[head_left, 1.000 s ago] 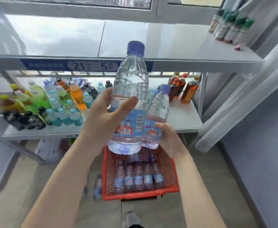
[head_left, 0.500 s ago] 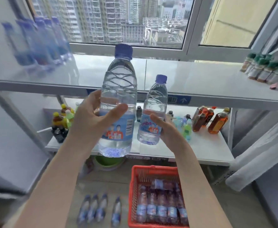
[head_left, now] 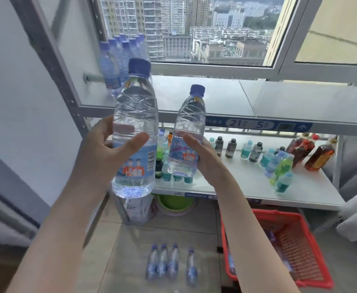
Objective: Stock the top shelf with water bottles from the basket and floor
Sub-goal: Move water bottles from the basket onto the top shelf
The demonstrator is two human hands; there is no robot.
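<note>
The left hand's fingers [head_left: 120,129] curl round the middle of a large water bottle [head_left: 134,132], thumb across the front of its label, closed firmly on it. The right hand [head_left: 205,157] has its fingers wrapped behind a smaller bottle [head_left: 187,136], thumb pressed on the label, likewise closed on it. Both bottles are held in the centre of the frame, in front of the top shelf's edge [head_left: 194,115] and not yet over it.

Each bottle stands nearly upright, long axis vertical, blue cap up; the large one leans slightly toward the upper right of the frame, the smaller one likewise.

At the upper left of the frame a cluster of stocked bottles [head_left: 120,60] already stands on the shelf. Lower down, four bottles [head_left: 169,263] lie on the floor, and the red basket [head_left: 296,246] sits at the lower right.

The likely trouble, as I judge it: a bottle base could catch the shelf lip if lifted too low, or the large bottle could knock the standing cluster over if set too close.
</note>
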